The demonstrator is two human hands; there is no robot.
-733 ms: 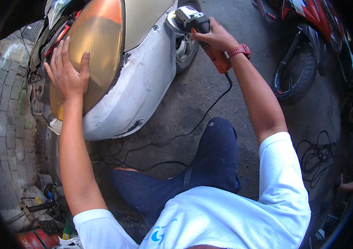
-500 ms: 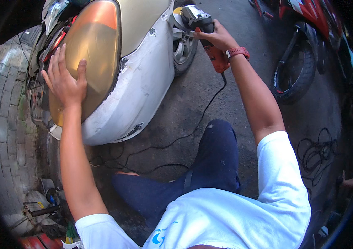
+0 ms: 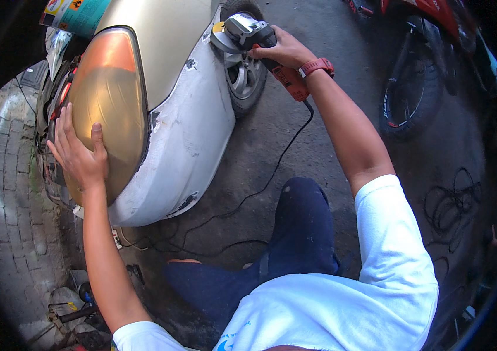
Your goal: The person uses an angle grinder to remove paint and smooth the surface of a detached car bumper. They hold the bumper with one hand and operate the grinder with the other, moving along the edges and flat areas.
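Note:
Spread flat on the yellowed headlight (image 3: 117, 111) of a car, my left hand (image 3: 83, 158) has its fingers stretched apart. Below and right of that lamp curves the white, scuffed bumper (image 3: 181, 149), with dark chipped patches. My right hand (image 3: 288, 50) is wrapped round the body of a red and black angle grinder (image 3: 289, 81). The tool's head and yellowish disc are at the bumper and fender edge, just in front of the car's wheel (image 3: 243, 79); whether the disc touches is unclear. A black cord (image 3: 277, 161) trails from the grinder's end.
A teal can (image 3: 84, 16) stands on the car at the upper left. A motorcycle's front wheel (image 3: 409, 96) is at the right, above a coiled black cable (image 3: 453, 202). Paving blocks (image 3: 2, 175) lie at the left, with assorted tools (image 3: 73, 313) below.
The view has shifted, so the car sits lower and the teal can has come into sight. My left hand stays on the headlight, and my right hand still holds the grinder by the fender.

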